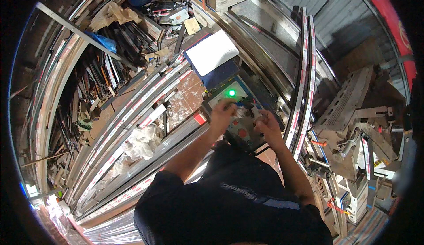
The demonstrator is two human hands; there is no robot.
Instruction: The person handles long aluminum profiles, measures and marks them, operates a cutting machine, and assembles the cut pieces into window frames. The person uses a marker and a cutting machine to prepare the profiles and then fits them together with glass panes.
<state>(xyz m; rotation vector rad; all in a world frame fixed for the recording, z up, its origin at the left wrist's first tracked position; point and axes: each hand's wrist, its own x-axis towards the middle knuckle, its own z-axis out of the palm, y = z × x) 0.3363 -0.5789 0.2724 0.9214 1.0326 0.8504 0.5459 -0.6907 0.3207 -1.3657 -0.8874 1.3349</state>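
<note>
Reaching over a grey control panel (pixel 238 112), both hands work right above its buttons. The left hand (pixel 222 114) rests near the panel's upper left, just below a lit green lamp (pixel 231 93), its fingers curled together around something small and pale; what that is cannot be told. The right hand (pixel 266 128) sits at the panel's right edge, fingers bent inward, and whether they pinch anything is hidden by the blur. Red round buttons (pixel 242 132) show between the two wrists, so the hands seem held close to keep the controls within easy reach. A white sheet on a dark clipboard (pixel 211 55) lies propped just behind the panel, probably kept there for reading while standing at the machine. Long metal profiles with red-and-white strips (pixel 132 125) run diagonally on the left, laid parallel as stock. Two more curved profiles (pixel 304 81) stand to the right, beside a perforated metal machine part (pixel 349 99)
</note>
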